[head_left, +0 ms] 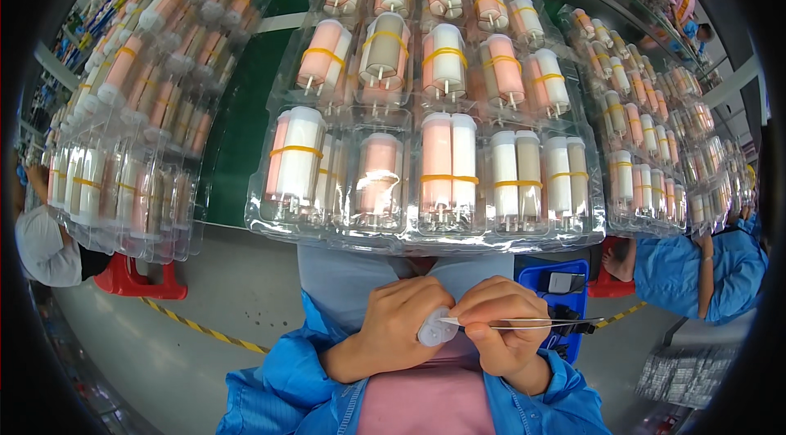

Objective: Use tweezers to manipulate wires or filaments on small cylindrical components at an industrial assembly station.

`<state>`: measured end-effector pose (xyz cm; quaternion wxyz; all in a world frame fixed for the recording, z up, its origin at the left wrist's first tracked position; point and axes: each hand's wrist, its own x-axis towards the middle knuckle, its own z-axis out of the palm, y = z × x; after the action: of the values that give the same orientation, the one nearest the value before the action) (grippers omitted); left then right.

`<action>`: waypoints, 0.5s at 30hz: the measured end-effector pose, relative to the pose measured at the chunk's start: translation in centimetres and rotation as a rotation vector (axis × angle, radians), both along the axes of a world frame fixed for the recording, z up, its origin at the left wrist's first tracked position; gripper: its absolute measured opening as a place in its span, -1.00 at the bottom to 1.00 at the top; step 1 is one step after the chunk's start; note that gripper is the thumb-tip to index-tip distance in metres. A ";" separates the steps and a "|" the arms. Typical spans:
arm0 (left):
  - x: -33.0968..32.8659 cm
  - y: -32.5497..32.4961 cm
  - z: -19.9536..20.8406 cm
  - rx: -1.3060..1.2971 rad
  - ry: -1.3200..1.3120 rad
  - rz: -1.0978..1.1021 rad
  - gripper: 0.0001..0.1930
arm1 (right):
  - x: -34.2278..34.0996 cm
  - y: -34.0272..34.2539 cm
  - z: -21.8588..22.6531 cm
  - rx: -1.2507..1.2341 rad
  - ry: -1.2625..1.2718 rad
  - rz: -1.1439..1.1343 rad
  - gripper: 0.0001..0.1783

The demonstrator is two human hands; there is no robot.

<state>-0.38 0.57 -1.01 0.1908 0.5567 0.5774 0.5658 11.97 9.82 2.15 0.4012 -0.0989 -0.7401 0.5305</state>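
Blue sleeves [282, 378] are covering both forearms in the head view, leaving the wrists bare. Both forearms are angling inward from the lower edge, so that the hands are meeting before the torso, over the lap.

The left hand [397, 322] is lying with its back toward the camera, knuckles bent. Its fingers are curling narrowly around a pale, round-ended piece [434, 330], whose end is protruding on the thumb side, toward the right hand [509, 327].

The right hand is turning inward, index finger above and thumb below. Its fingers are pinching a slender metal tool [548, 323], which is lying nearly level, its rear end pointing right. The pale tip of the tool is overlapping the piece; whether it is touching, one cannot tell.

Beyond the hands, stacked clear plastic trays [352, 234] are standing on the green tabletop [250, 112]. These are holding pink, white and grey-beige cylinders [449, 158], many of which yellow bands [449, 180] are binding in pairs. A blue bin [532, 278] is standing just beside the right hand, lower than the tabletop.
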 end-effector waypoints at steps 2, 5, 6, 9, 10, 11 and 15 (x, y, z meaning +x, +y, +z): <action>0.0 0.0 0.1 0.000 -0.002 0.000 -0.82 | 0.0 0.0 0.0 -0.010 0.002 0.001 -0.88; -0.1 0.1 0.3 0.005 0.016 0.006 -0.82 | 0.0 0.0 0.2 0.064 -0.051 0.001 -0.87; -0.2 0.1 0.4 0.006 0.025 0.009 -0.83 | 0.0 0.0 0.4 0.089 -0.060 0.001 -0.86; -0.3 0.2 0.4 0.017 0.063 0.020 -0.84 | -0.2 0.0 0.9 0.141 -0.083 -0.004 -0.86; -0.3 0.2 0.3 0.014 0.068 0.023 -0.84 | -0.2 0.0 0.9 0.146 -0.084 -0.003 -0.85; -0.3 0.1 0.3 0.012 0.072 0.026 -0.84 | -0.2 -0.1 0.9 0.151 -0.086 -0.002 -0.85; -0.3 0.1 0.3 0.012 0.106 0.039 -0.85 | -0.1 0.0 1.1 0.125 -0.107 0.006 -0.85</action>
<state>-0.65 0.66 -0.72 0.1458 0.5757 0.5942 0.5424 11.84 9.80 3.24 0.3648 -0.0997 -0.7926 0.4784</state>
